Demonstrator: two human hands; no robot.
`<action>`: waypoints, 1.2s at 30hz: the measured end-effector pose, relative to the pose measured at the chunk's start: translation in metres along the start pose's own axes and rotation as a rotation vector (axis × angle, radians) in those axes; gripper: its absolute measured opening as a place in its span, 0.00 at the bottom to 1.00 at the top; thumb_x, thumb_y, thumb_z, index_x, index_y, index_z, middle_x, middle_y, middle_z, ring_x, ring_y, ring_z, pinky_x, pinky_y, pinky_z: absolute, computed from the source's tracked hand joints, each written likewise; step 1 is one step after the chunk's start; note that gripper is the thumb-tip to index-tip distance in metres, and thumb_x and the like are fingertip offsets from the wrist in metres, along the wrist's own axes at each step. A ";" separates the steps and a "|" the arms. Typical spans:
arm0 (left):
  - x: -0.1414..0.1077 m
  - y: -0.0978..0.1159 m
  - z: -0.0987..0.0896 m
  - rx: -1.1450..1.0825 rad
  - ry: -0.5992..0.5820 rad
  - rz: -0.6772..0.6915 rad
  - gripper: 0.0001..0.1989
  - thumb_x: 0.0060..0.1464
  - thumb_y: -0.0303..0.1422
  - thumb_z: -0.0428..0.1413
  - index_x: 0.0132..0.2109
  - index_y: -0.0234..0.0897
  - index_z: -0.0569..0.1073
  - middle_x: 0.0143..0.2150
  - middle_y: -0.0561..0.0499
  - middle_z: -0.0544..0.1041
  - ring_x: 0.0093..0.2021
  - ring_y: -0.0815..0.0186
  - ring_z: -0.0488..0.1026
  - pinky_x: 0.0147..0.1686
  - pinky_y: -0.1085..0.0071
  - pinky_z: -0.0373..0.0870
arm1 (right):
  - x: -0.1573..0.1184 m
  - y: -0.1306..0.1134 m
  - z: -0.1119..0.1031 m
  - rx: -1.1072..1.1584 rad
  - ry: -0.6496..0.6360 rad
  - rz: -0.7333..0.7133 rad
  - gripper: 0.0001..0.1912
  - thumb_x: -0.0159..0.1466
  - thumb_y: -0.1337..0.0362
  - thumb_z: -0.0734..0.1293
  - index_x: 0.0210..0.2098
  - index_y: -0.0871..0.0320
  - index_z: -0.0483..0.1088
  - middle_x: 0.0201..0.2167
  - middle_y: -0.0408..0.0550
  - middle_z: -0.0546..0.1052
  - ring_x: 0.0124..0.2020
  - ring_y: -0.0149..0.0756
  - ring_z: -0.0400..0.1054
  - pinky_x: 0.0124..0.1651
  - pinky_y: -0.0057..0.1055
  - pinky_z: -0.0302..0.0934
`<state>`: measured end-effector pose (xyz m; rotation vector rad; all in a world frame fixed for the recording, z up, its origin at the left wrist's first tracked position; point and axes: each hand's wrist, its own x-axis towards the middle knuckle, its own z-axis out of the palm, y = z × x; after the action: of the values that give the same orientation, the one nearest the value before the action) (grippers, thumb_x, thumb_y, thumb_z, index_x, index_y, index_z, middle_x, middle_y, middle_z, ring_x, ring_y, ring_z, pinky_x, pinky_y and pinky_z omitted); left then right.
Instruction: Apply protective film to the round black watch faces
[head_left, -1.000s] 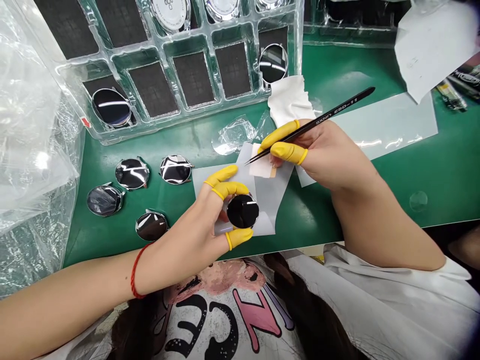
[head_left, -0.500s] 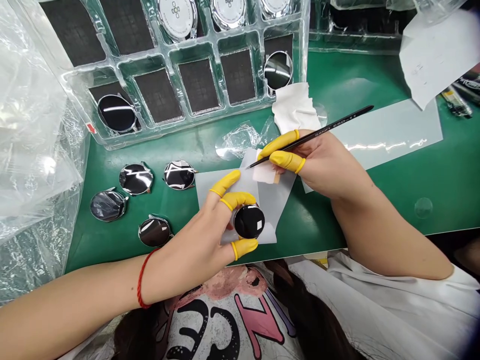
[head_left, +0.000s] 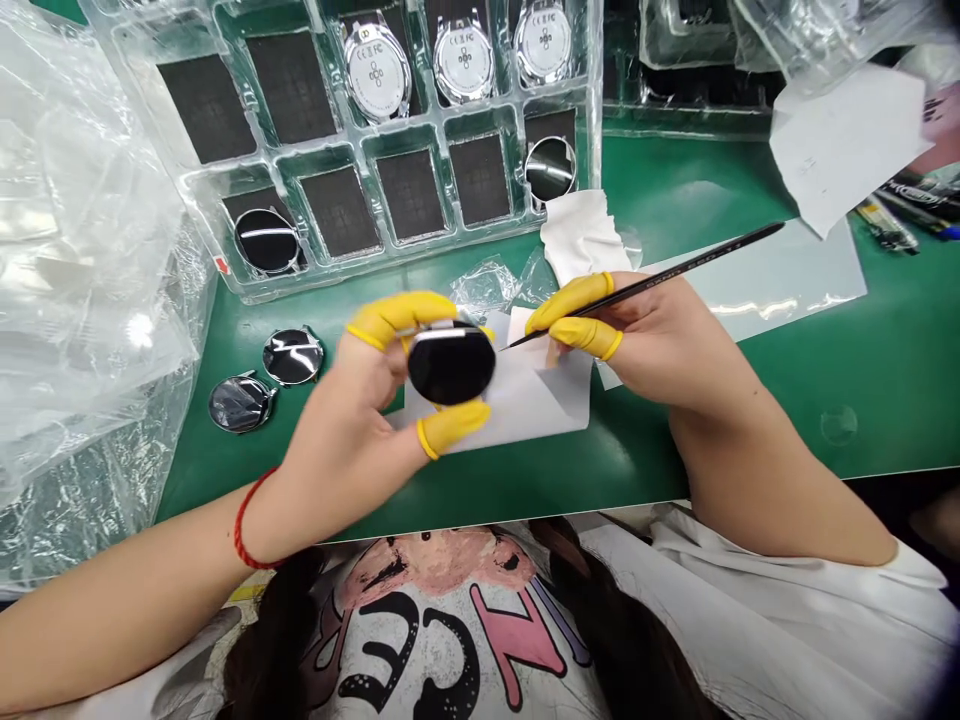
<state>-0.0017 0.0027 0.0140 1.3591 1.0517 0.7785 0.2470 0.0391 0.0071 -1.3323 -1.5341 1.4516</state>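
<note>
Two hands work above our green mat [head_left: 757,190], seen from the head view.
Our left hand [head_left: 349,420] grips a round black-faced watch [head_left: 450,362] by its edge in yellow finger cots [head_left: 397,318], leaving the face bare; our right hand [head_left: 660,345] pinches black tweezers [head_left: 675,287], their tip just beside the watch, over a white sheet [head_left: 540,405].

**Yellow and black on green**

Yellow finger cots [head_left: 397,318] stand out against a glossy black watch [head_left: 451,362] and slim black tweezers [head_left: 697,265] — all above a deep green mat [head_left: 750,400]. A red cord bracelet [head_left: 247,520] circles the left wrist; the white T-shirt [head_left: 480,640] shows pink-and-black lettering, and the tray's pads [head_left: 341,210] are dark grey mesh.
</note>
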 end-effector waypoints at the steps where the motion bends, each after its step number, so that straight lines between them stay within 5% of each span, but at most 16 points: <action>1: 0.002 0.003 -0.002 -0.027 0.061 0.006 0.26 0.56 0.33 0.66 0.57 0.42 0.63 0.55 0.50 0.76 0.55 0.61 0.78 0.56 0.63 0.76 | -0.001 -0.002 -0.001 0.005 0.007 -0.009 0.11 0.59 0.54 0.77 0.31 0.55 0.80 0.29 0.46 0.80 0.30 0.33 0.73 0.33 0.28 0.71; 7: 0.008 0.006 -0.010 0.016 0.195 0.169 0.23 0.59 0.32 0.64 0.56 0.44 0.63 0.53 0.54 0.73 0.51 0.65 0.79 0.55 0.64 0.76 | -0.005 -0.012 -0.001 0.077 0.007 -0.124 0.05 0.60 0.59 0.76 0.31 0.54 0.81 0.29 0.44 0.80 0.28 0.30 0.73 0.28 0.26 0.71; 17: 0.019 -0.003 -0.006 0.314 0.037 0.213 0.22 0.60 0.37 0.59 0.59 0.42 0.63 0.62 0.46 0.68 0.60 0.55 0.73 0.63 0.55 0.70 | -0.015 -0.017 -0.007 0.026 -0.027 -0.143 0.06 0.60 0.56 0.76 0.32 0.52 0.82 0.31 0.45 0.82 0.32 0.34 0.74 0.31 0.29 0.72; 21: 0.022 -0.005 -0.004 0.261 0.026 0.164 0.25 0.58 0.37 0.60 0.59 0.42 0.61 0.61 0.46 0.68 0.48 0.58 0.78 0.52 0.55 0.77 | -0.019 -0.018 -0.008 0.016 -0.072 -0.177 0.03 0.62 0.60 0.75 0.35 0.51 0.82 0.34 0.44 0.82 0.35 0.33 0.76 0.35 0.27 0.72; 26: 0.019 -0.008 0.001 0.069 -0.098 -0.034 0.24 0.58 0.37 0.59 0.58 0.43 0.58 0.36 0.53 0.73 0.29 0.64 0.76 0.30 0.64 0.77 | -0.019 -0.017 -0.006 -0.042 -0.096 -0.191 0.03 0.60 0.62 0.76 0.35 0.52 0.82 0.35 0.44 0.82 0.38 0.33 0.76 0.41 0.27 0.72; 31: 0.011 -0.010 0.005 0.149 0.048 0.065 0.24 0.57 0.35 0.61 0.56 0.43 0.59 0.47 0.49 0.73 0.41 0.62 0.77 0.41 0.61 0.78 | -0.019 -0.017 -0.005 -0.050 -0.052 -0.165 0.07 0.57 0.58 0.78 0.34 0.53 0.82 0.34 0.46 0.81 0.37 0.36 0.76 0.41 0.31 0.73; 36: 0.000 -0.016 0.010 0.167 -0.061 -0.021 0.23 0.62 0.35 0.56 0.59 0.42 0.56 0.49 0.47 0.73 0.43 0.63 0.77 0.40 0.64 0.78 | -0.019 -0.017 -0.005 -0.041 -0.007 -0.161 0.04 0.60 0.59 0.76 0.34 0.51 0.82 0.34 0.44 0.81 0.37 0.34 0.76 0.41 0.30 0.72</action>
<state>0.0052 -0.0029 -0.0025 1.5012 1.1002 0.6407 0.2532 0.0249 0.0281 -1.1977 -1.6435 1.3331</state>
